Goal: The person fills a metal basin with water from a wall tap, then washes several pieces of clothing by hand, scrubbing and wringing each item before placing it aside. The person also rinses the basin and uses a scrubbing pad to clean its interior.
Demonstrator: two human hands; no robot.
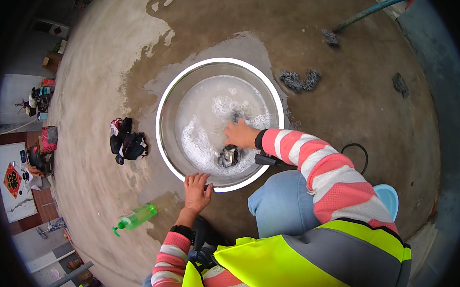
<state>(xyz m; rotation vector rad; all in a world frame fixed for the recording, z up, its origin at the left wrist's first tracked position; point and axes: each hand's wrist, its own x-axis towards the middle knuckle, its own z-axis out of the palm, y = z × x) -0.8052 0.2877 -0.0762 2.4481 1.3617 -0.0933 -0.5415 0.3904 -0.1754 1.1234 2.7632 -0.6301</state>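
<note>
A round stainless steel basin [168, 154] stands on the wet floor, holding cloudy, sudsy water [199, 96]. My left hand [196, 191] has its fingers over the near left part of the basin's rim. Inside the basin, my right hand [242, 134] reaches down with its fingertips at the water. A dark, wet cloth-like item [229, 156] pokes through the foam [196, 145] just below that hand. Another dark piece [237, 115] shows blurred beyond the fingers. Whether the right fingers grip anything underwater is hidden.
Left of the basin lies a pile of dark clothes [129, 141]. A green pump bottle [136, 217] lies on its side. Several grey mesh-like clumps [299, 81] and a hose [376, 11] are to the right. A light blue plastic basin [388, 199] sits near my right side.
</note>
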